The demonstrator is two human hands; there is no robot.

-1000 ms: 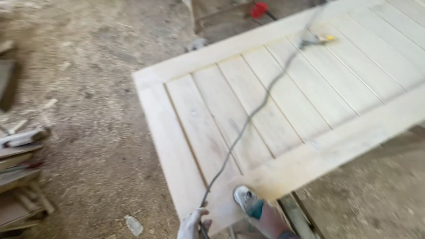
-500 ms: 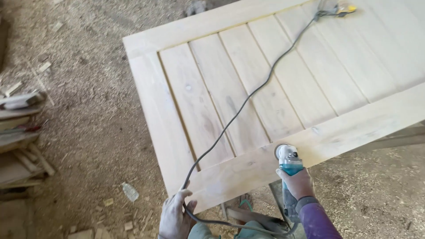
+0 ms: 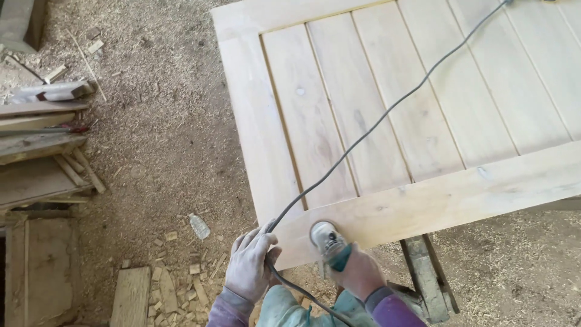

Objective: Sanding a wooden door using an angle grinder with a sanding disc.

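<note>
A large pale wooden door panel [image 3: 417, 121] with vertical slats lies flat in front of me. My right hand [image 3: 359, 272] grips a teal and grey angle grinder [image 3: 327, 241] whose disc rests on the panel's near rail, close to its corner. My left hand [image 3: 251, 266] is closed on the grinder's dark power cord [image 3: 375, 126] at the panel's near corner. The cord runs diagonally across the slats to the far right and also loops back below my hands.
A metal stand [image 3: 426, 278] holds the panel up under its near edge. Sawdust covers the floor [image 3: 157, 139]. Stacked planks and timber offcuts [image 3: 39, 145] lie at the left. Small wood blocks [image 3: 181, 284] and a plastic bottle [image 3: 198, 226] lie near my left hand.
The grinder and my right hand have slid left along the near rail toward the corner. My left hand has closed tighter on the cord. The view shifted, so the panel sits further right.
</note>
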